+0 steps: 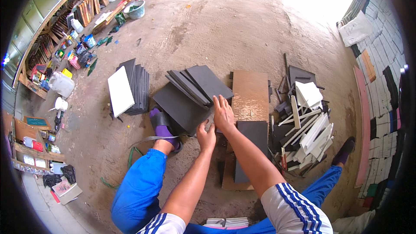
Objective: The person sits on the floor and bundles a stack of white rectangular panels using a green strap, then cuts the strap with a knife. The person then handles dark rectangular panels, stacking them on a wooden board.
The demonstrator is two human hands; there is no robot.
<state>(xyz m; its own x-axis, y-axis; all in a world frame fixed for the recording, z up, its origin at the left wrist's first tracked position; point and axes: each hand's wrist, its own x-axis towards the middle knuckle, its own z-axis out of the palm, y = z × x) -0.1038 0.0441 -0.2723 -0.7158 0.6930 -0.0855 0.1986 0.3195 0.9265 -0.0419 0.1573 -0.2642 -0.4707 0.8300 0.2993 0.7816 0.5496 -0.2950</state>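
A pile of black foam-like sheets (184,106) lies fanned out on the ground in front of me. At the pile's near right corner is my left hand (206,137), its thumb and fingers apart beside the sheet's edge. My right hand (223,115) is just beyond it, fingers stretched out along the pile's right edge. Neither hand visibly grips a sheet; the contact under the fingers is hidden. To the right lies a brown board (250,93) with a shiny top, and a black sheet (253,141) rests on its near part, partly behind my right forearm.
A black stack topped by a white sheet (121,91) stands left. White and black offcuts (307,134) heap up right of the board. My left foot (162,128) is beside the pile. Bottles, containers and a bucket (134,10) line the left; stacked white blocks (383,104) line the right.
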